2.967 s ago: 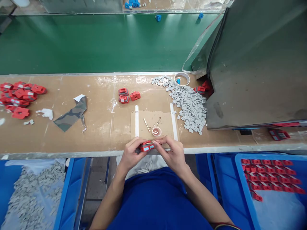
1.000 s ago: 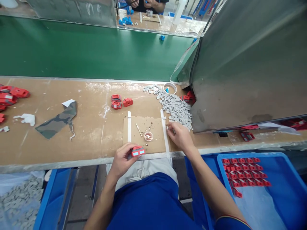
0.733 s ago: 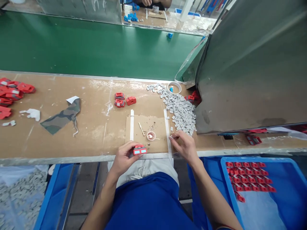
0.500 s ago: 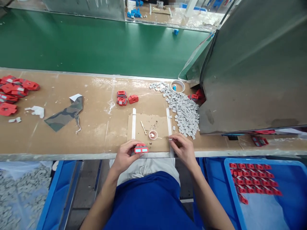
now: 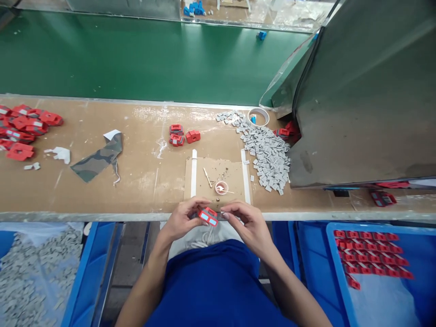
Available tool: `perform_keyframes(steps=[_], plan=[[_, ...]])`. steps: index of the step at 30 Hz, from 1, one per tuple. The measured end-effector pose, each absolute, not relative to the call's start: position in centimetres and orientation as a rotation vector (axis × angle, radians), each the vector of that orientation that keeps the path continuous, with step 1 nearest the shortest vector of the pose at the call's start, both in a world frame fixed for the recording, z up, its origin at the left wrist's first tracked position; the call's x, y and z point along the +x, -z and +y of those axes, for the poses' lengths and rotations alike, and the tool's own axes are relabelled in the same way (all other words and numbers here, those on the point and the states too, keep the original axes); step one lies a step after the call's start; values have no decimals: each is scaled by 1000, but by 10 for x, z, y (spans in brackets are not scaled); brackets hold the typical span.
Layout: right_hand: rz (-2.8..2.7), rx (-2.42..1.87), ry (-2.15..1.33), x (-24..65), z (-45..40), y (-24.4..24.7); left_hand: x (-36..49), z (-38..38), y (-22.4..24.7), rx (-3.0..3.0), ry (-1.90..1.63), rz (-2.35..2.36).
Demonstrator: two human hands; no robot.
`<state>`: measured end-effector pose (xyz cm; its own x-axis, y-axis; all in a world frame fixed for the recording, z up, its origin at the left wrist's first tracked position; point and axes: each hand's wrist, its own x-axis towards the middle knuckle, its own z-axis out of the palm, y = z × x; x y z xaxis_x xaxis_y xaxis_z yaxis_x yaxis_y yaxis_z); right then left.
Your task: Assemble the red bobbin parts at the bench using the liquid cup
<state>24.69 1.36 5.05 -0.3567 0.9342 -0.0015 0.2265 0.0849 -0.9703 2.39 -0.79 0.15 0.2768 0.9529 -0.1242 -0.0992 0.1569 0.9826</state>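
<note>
My left hand (image 5: 180, 221) is closed around one end of a small red and grey plastic toy part (image 5: 208, 217), which tilts at the table's front edge with two pale blue windows on its near side. My right hand (image 5: 249, 223) pinches just right of that part, fingertips close to it; whatever sits between them is too small to make out. Beyond the hands, a small cup (image 5: 221, 188) holds reddish stuff and a thin stick. A white stick (image 5: 207, 177) lies left of the cup on a taped-down cardboard sheet (image 5: 218, 169).
Grey tiles (image 5: 269, 156) are heaped at right beside a tape roll (image 5: 258, 117). Red parts sit at mid-table (image 5: 193, 136) and far left (image 5: 20, 151), near a camouflage cloth (image 5: 98, 159). A metal housing (image 5: 361, 100) borders the right. Rows of red parts fill part of a blue tray (image 5: 332, 268).
My right hand has moved left from beside the tape strip to the toy part. My left hand has shifted slightly right and tilted the part. The view has shifted a little.
</note>
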Motion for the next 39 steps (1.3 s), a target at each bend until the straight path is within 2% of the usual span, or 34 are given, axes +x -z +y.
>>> perform_keyframes(steps=[13,28,35,39], plan=[[-1732,-1198,-1417,236,21,-43,23,-4,-3,1489,-998,1028],[-2172,-1314,-842,225,-1,-51,26,-9,-3,1632,-979,1083],[-2004,-1338,-1009,225,-12,-46,27,-12,-3,1702,-978,1099],[-1854,-1315,-1220,230,-9,-38,24,-11,-1,1801,-963,1059]])
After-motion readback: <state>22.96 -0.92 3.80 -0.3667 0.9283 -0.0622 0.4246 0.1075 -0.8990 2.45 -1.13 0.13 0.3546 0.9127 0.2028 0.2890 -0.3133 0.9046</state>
